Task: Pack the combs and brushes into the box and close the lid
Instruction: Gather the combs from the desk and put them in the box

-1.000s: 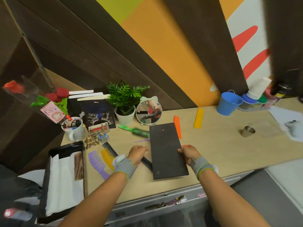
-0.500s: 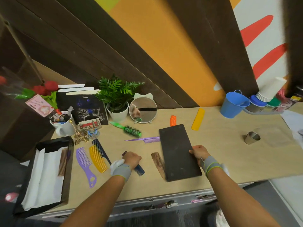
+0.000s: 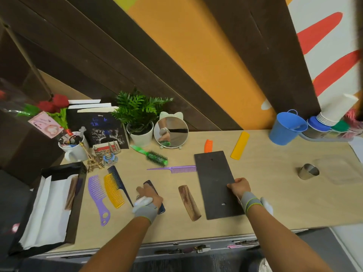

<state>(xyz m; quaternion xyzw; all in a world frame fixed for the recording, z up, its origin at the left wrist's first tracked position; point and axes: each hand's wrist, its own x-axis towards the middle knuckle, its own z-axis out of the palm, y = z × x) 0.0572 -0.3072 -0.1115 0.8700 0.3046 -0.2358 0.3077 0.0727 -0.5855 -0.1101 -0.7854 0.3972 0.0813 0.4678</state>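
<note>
Head view, only one. My left hand (image 3: pixel 150 197) lay over a dark blue comb (image 3: pixel 155 195) at lower centre of the frame, fingers (image 3: pixel 139 190) curled down on it; whether they were really clamped I could not tell. My right hand (image 3: pixel 236 186) pinched the right edge of the flat dark lid (image 3: pixel 216 183), fingers together on it.

Risks as I judged them: the lid overlapped the tail comb (image 3: pixel 174 169) and the orange comb (image 3: pixel 208 145), so sliding it could drag both. The blue comb was thin and flat on the bench (image 3: pixel 275 193), an easy fumble. The box (image 3: pixel 76 203) sat at lower left, at the bench edge, a long carry, and a shove could tip it.

The box looked black, open, lined with white paper, one brown comb already inside. Outside it lay a purple comb (image 3: pixel 98 197), a yellow comb (image 3: pixel 114 191), a brown comb (image 3: pixel 189 202), a green brush (image 3: pixel 155 157) and an amber comb (image 3: pixel 240 145).
</note>
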